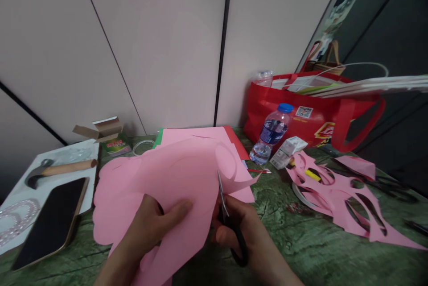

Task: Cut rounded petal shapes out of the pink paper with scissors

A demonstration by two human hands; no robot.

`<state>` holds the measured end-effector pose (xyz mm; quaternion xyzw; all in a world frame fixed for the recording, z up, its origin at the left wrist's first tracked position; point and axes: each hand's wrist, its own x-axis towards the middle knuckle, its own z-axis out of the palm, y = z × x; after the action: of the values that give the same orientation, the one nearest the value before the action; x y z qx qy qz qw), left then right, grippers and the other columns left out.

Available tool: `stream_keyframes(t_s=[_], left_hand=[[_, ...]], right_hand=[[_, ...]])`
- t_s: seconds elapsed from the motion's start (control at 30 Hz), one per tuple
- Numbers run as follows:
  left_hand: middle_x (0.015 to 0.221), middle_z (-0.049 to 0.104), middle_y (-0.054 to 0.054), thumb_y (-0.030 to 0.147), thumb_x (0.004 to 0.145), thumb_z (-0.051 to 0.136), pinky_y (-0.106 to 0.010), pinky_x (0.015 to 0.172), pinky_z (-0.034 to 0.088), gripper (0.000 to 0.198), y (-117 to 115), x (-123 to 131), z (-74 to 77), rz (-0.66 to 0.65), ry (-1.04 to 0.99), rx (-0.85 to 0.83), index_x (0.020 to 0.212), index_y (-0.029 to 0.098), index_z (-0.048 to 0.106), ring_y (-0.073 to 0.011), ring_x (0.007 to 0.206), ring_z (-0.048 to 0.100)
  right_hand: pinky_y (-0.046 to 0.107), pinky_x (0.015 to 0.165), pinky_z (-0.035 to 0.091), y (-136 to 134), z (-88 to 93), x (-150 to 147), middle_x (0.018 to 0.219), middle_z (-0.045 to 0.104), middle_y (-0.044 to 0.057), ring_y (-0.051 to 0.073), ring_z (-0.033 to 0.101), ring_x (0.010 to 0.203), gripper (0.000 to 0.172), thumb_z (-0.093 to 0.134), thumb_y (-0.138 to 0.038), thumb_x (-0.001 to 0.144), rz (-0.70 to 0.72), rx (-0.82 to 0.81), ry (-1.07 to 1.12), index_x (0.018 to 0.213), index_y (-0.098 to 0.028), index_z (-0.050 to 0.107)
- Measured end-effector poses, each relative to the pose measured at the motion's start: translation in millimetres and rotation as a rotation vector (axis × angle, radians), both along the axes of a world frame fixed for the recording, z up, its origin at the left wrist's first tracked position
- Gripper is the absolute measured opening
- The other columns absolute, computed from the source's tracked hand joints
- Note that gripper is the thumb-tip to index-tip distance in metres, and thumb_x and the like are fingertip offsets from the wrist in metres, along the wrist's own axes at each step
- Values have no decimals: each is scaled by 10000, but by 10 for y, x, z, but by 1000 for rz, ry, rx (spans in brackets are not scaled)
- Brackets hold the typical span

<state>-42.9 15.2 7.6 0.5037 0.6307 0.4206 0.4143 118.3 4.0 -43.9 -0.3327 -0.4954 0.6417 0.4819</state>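
A large sheet of pink paper (187, 174) is gripped by my left hand (157, 223), its thumb flat on the front and the other fingers hidden behind. My right hand (240, 228) holds black-handled scissors (238, 241), fingers through the loops. The scissor blades meet the sheet's right edge, where a cut strip curls away to the right. Under and behind the sheet lies a pink cutout with a scalloped edge (103, 205). More pink paper (200, 133) is stacked at the back, with red and green sheets beneath.
On the left lie a hammer (67, 169), a phone (53, 221), pink beads (20, 219) and a small open box (115, 141). At right are a water bottle (272, 132), a white carton (288, 152), a red bag (294, 112) and pink paper scraps (347, 196).
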Motion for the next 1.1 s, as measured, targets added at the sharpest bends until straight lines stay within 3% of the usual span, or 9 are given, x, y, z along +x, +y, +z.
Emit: stream_keyframes(t_s=[0.17, 0.6, 0.77, 0.83, 0.93, 1.03, 1.1], left_hand=[[639, 680, -25, 402, 576, 663, -268, 450, 471, 300, 2, -12, 9, 4, -18, -4, 755, 171, 594, -211, 594, 617], [595, 647, 1, 373, 573, 684, -234, 417, 443, 272, 7, -47, 29, 18, -26, -5, 712, 161, 585, -167, 543, 582], [620, 664, 3, 345, 575, 688, -234, 424, 454, 289, 4, -29, 41, 25, -81, 1, 770, 159, 584, -173, 566, 599], [632, 673, 4, 334, 567, 697, -233, 432, 461, 296, 5, -32, 30, 48, -103, 17, 778, 161, 584, -176, 577, 607], [600, 669, 12, 298, 509, 766, -211, 396, 439, 323, 16, -77, -27, 90, -98, 28, 741, 157, 591, -157, 526, 586], [436, 570, 62, 310, 482, 821, -153, 321, 352, 307, 40, -143, -83, 40, -354, -13, 550, 175, 553, -81, 378, 479], [389, 511, 67, 485, 516, 772, -148, 292, 330, 387, 61, -160, -86, -29, -577, -25, 485, 185, 529, -64, 326, 432]], right_hand=[[228, 408, 221, -1, 6, 12, 520, 409, -60, 92, 309, 460, 464, 715, -596, 570, 17, 31, 5, 674, -195, 504], [194, 359, 245, 1, -104, -33, 462, 455, -81, 61, 368, 372, 352, 799, -352, 515, -19, -90, 24, 646, -189, 516], [189, 326, 266, 22, -161, -35, 431, 498, -59, 70, 407, 340, 315, 713, -447, 598, 5, -201, 83, 638, -182, 548], [185, 309, 266, 28, -144, -38, 413, 510, -51, 78, 430, 329, 318, 693, -461, 597, 8, -248, 98, 618, -182, 544], [172, 304, 263, 16, -69, -33, 393, 486, -73, 74, 432, 319, 260, 731, -330, 554, 5, -227, 39, 608, -184, 522], [165, 331, 293, -18, -1, -21, 410, 467, -87, 66, 437, 332, 192, 693, -219, 585, -20, -164, -9, 627, -178, 511], [166, 345, 323, -39, 18, -20, 428, 473, -87, 61, 436, 334, 157, 660, -205, 612, -50, -149, 16, 635, -175, 508]])
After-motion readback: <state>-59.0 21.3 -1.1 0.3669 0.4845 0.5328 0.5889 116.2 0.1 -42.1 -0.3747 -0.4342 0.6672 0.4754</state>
